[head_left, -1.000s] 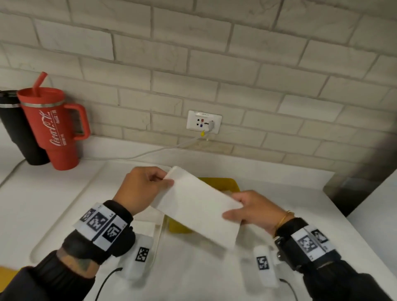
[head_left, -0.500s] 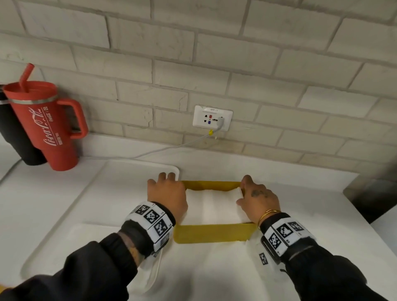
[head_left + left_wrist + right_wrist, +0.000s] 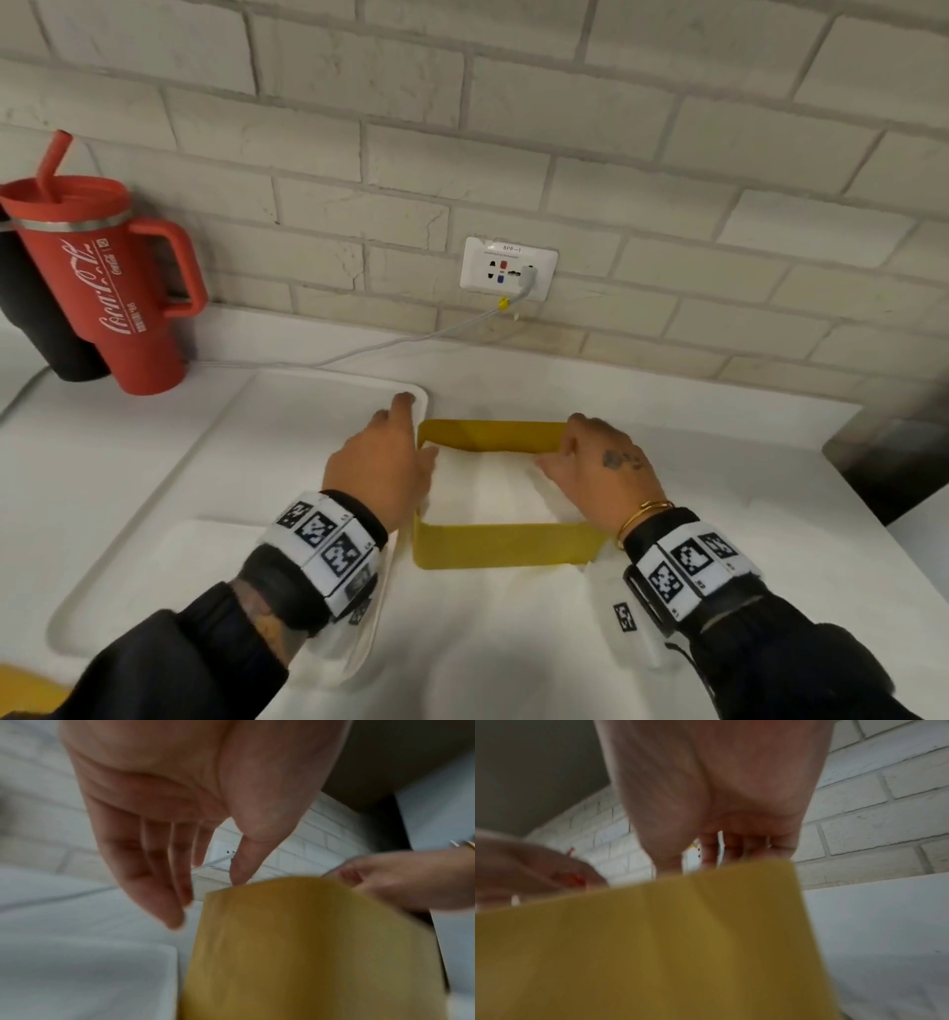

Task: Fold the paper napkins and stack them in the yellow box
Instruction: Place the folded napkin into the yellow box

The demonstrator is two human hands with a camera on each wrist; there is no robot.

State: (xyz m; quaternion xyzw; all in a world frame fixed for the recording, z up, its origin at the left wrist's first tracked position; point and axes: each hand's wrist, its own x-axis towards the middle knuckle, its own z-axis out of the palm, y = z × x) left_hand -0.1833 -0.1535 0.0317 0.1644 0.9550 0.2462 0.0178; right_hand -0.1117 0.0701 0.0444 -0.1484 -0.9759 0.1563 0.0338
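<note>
- Since a second ago, when we held the folded napkin in the air above the worktop, both our hands have come down to the yellow box (image 3: 500,550), and the folded napkin (image 3: 488,485) now lies inside it.
- Our left hand (image 3: 380,470) rests at the box's left wall, fingers straight and relaxed, grasping nothing.
- Our right hand (image 3: 598,473) sits at the right wall, fingers extended onto the napkin's edge, gripping nothing.
- We judge this napkin stacked; next we would fetch another from the white tray (image 3: 154,488) to the left.
- Behind stands a red tumbler (image 3: 102,288).
</note>
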